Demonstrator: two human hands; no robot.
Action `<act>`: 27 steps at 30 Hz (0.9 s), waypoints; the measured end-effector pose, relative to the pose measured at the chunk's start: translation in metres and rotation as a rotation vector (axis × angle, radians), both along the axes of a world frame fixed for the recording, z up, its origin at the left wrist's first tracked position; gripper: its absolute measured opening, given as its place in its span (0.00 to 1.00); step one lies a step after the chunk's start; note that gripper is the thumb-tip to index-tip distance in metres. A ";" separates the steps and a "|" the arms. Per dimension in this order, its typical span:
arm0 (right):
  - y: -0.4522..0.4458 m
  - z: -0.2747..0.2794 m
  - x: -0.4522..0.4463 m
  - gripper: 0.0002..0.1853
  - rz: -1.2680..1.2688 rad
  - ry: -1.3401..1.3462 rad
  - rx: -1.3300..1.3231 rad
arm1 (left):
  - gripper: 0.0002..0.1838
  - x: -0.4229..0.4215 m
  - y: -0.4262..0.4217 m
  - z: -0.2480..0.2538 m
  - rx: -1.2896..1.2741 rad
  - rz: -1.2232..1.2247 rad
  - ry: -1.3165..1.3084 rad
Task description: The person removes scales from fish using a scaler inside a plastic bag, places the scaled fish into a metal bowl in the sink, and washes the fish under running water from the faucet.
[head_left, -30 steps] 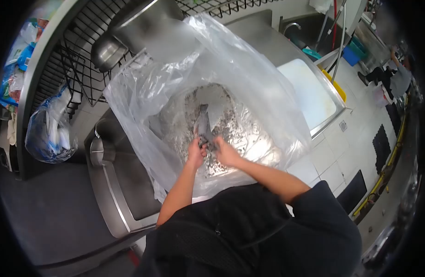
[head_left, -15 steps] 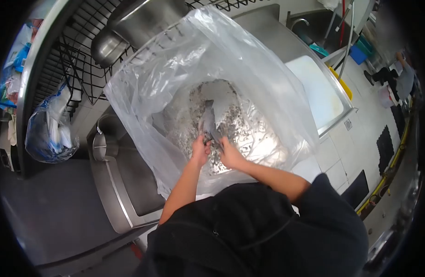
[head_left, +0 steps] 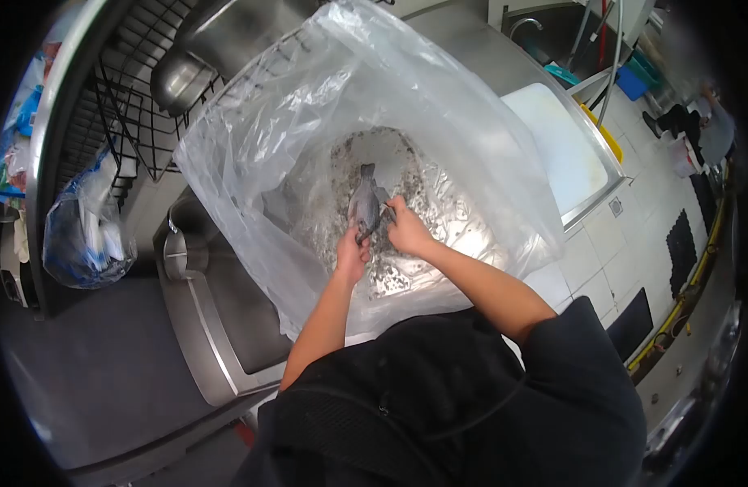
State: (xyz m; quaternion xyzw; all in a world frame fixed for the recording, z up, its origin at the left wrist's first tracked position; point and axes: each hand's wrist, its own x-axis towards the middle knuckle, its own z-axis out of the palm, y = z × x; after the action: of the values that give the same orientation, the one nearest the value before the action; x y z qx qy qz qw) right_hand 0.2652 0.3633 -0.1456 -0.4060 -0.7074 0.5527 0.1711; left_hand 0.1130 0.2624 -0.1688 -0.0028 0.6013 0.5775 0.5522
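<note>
A dark grey fish (head_left: pixel 364 204) lies lengthwise inside a large clear plastic bag (head_left: pixel 504 174), its tail pointing away from me. My left hand (head_left: pixel 353 253) is closed round the near end of the fish. Just right of the fish, my right hand (head_left: pixel 406 227) is closed on a thin dark tool or part that I cannot make out, close against its side. Dark flecks, like scales, are scattered over the wet, shiny surface (head_left: pixel 459 231) around the fish.
A metal sink (head_left: pixel 240 325) is at the left, below a wire rack (head_left: pixel 130 101) with steel bowls (head_left: pixel 181 81). A white board (head_left: pixel 556 150) lies on the right counter. Another person (head_left: pixel 698 130) is at the far right, beyond the tiled floor (head_left: pixel 593 272).
My right hand has moved up along the fish and slightly away from my body. The fish now shows more of its broad side, with my left hand still at its near end.
</note>
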 end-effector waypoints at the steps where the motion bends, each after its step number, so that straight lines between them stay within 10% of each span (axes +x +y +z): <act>1: 0.011 0.000 -0.007 0.24 -0.010 -0.027 0.046 | 0.08 0.001 0.000 0.002 0.013 -0.010 0.011; 27: 0.065 0.009 0.000 0.24 0.201 -0.251 0.343 | 0.12 0.000 -0.003 0.019 -0.099 -0.028 0.073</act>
State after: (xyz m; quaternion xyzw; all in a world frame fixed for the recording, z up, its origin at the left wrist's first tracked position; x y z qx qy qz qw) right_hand 0.2649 0.4282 -0.1369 -0.3642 -0.8435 0.3839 0.0924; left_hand 0.1135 0.2590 -0.1498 -0.0006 0.6486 0.5390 0.5374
